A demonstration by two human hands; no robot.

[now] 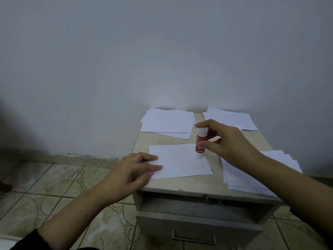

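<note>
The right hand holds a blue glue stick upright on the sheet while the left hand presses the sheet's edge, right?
Not blue: the head view shows the glue stick is red and white. The right hand holds it upright on the sheet; the left hand presses the edge.

Both hands were bare: the left hand [137, 170] in the lower middle of the frame, the right hand [228, 141] right of centre. The left forearm [86, 204] and the right forearm [288, 181] were uncovered along their whole visible length. A dark, almost black sleeve [27, 239] showed in the lower left corner, plain cloth bunched high on the left arm. A small dark patch under the right arm near the right edge was too unclear to identify.
</note>
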